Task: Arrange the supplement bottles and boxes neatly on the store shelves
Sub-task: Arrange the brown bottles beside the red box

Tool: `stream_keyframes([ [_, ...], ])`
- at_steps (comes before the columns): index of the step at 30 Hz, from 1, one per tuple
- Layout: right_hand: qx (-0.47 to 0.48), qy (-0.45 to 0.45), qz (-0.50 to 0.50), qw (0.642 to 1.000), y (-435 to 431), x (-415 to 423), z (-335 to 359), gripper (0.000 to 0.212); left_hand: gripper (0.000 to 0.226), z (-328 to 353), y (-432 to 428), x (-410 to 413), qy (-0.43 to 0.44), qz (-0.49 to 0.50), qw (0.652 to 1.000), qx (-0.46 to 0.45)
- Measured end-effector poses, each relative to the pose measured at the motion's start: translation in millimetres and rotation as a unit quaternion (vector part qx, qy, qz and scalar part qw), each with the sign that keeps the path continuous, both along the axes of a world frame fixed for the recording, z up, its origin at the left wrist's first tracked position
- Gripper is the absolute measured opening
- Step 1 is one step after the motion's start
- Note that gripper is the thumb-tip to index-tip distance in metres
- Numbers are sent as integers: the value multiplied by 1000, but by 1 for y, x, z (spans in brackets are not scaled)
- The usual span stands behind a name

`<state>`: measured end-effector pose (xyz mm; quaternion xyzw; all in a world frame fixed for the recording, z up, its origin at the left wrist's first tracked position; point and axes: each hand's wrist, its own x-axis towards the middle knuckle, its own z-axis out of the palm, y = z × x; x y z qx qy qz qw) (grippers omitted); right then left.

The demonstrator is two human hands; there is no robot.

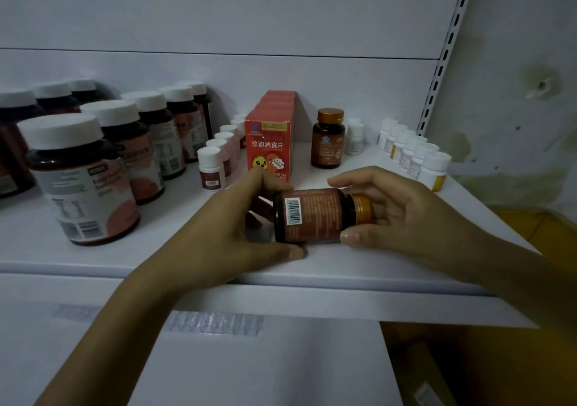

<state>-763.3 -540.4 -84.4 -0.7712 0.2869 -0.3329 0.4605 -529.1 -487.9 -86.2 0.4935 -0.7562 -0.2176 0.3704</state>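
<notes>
Both left hand [218,233] and right hand [406,215] hold the bottle [315,215] near shelf edge [78,266].

My bottle [315,215] is dark brown with a red-brown label, a gold cap [362,208] and a white patch [293,211] of black stripes. The box [269,143] is red with a yellow chick [260,162]. The big jars [90,193] have white lids [61,129]. The shelf [187,249] is white.
</notes>
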Motion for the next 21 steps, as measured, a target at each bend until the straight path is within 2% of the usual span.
stream_keyframes([
  [3,-12,-12,-2,1000,2,-1,1,57,63,1,0,0,17,-19,1000,14],
  [8,1,-19,-1,1000,2,0,1,55,49,-1,2,1,47,-32,998,7],
  [11,-4,-37,-14,999,3,2,4,46,57,-4,-2,3,51,-19,998,-4],
  [14,-42,-113,-98,988,-8,3,27,39,77,-5,-6,2,-7,19,1000,-16],
  [16,-72,-171,-170,968,-29,3,54,31,72,-6,-7,-1,-81,76,993,-47],
  [18,-117,-156,-235,952,-62,6,82,29,60,-7,-8,-2,-120,132,980,-88],
  [21,-189,-57,-291,936,-119,18,108,38,50,-10,-10,-2,-133,185,969,-91],
])
